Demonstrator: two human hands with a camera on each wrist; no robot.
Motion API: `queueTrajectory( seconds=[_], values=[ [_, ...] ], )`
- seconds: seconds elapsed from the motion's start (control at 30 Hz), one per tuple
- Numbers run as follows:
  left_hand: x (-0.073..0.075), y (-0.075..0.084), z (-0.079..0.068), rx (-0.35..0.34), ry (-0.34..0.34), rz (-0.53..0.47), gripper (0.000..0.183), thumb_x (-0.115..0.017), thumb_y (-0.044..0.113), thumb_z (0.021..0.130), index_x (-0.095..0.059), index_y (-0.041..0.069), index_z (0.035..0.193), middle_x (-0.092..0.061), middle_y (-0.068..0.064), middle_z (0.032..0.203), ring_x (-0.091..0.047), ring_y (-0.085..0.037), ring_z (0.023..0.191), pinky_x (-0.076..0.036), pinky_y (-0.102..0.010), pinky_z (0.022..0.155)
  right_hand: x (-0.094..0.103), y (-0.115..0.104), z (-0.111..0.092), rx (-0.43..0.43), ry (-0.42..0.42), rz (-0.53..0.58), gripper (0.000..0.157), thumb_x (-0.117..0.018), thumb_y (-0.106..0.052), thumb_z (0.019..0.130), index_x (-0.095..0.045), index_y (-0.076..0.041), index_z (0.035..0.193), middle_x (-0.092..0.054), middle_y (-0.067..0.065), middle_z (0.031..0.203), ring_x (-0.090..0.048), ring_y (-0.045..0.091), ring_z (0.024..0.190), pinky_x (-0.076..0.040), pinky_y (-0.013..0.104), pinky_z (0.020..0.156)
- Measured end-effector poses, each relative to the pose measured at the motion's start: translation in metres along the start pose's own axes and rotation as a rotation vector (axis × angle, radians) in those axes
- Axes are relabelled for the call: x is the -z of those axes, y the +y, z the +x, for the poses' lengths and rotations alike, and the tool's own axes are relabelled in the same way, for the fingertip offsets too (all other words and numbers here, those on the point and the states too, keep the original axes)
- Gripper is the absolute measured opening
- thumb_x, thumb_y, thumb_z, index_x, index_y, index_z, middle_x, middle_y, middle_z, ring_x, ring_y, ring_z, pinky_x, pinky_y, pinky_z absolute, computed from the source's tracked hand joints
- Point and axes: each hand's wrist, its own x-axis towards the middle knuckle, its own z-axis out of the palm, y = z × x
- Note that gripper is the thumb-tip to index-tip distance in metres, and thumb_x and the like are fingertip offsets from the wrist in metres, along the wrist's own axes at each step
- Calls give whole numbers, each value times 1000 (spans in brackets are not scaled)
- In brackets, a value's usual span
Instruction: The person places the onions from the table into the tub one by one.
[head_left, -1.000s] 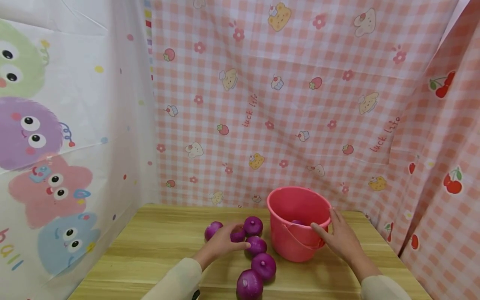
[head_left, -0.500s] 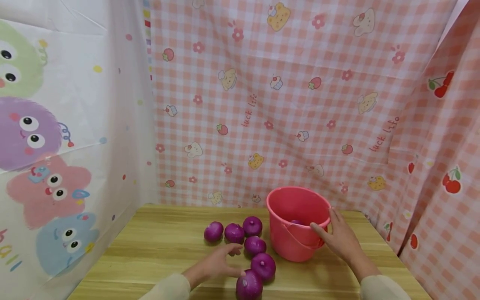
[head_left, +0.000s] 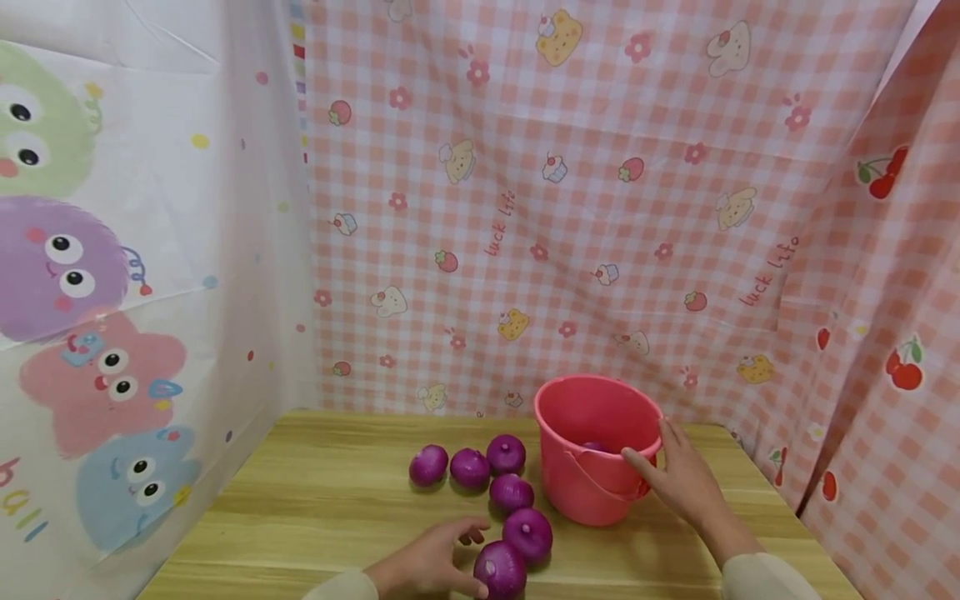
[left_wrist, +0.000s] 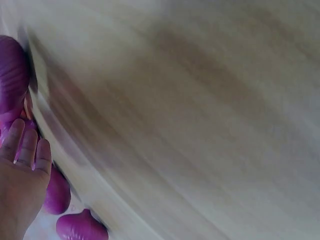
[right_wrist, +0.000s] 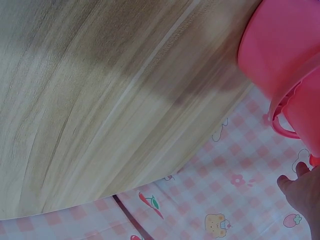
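My left hand point(head_left: 432, 559) is beside the nearest red onion point(head_left: 500, 570), thumb at its left side and the other fingers loosely bent behind it. Past that one lies a second red onion point(head_left: 527, 536), and several more point(head_left: 469, 469) trail away to the back left. In the left wrist view the left hand's fingers point(left_wrist: 28, 145) reach out among onions. A pink bucket point(head_left: 588, 492) stands at the right with a purple onion point(head_left: 595, 447) partly visible inside. My right hand point(head_left: 686, 479) holds the bucket's right rim, thumb over the edge and fingers along the outer side.
All this stands on a wood-grain table point(head_left: 322, 492). A pink checked cloth point(head_left: 570, 242) hangs behind it, and a white cloth point(head_left: 232, 208) with cartoon figures hangs at the left. The bucket's handle point(head_left: 600, 483) hangs down across its front.
My left hand has come away from the back onions, moving toward me to the nearest one. The onions keep their places. My right hand has stayed on the bucket.
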Motion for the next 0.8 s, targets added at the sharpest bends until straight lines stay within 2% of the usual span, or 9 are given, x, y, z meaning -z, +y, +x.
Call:
queueTrajectory(
  seconds=[0.1,0.23,0.37,0.53,0.8],
  values=[
    [-3,-2,0,-16,-23,-3,77,-87,30,74,-51,13,140,-59,9,118,-54,-18,113,-45,-41,99,0,0,0,-3,-2,-1,102,-49,-67,93,-14,7,155,-19,34,155,-29,58,134,-35,73,98],
    [-4,-4,1,-36,-57,-20,74,-87,27,74,-52,16,138,-58,11,114,-55,-12,107,-48,-33,95,0,-1,0,-9,-7,0,103,-49,-67,93,-14,7,154,-19,34,155,-29,58,134,-36,72,98],
    [-5,-6,3,-96,-77,-39,72,-87,25,76,-51,14,137,-58,9,115,-55,-6,103,-50,-27,89,0,-1,0,-9,-7,2,103,-50,-67,93,-15,7,154,-19,34,155,-30,58,133,-38,72,96],
    [-6,-7,4,-166,-96,-76,69,-85,23,78,-49,14,136,-59,8,117,-56,-5,104,-51,-25,88,0,-1,0,-6,-2,6,103,-50,-68,92,-15,7,155,-20,33,155,-30,58,133,-39,71,96],
    [-9,-7,8,-176,-134,-97,64,-84,24,80,-50,20,134,-59,9,118,-56,-5,107,-50,-25,89,-1,0,0,-15,-8,9,103,-50,-68,92,-13,6,155,-18,33,156,-29,58,134,-38,72,97]
  ],
)
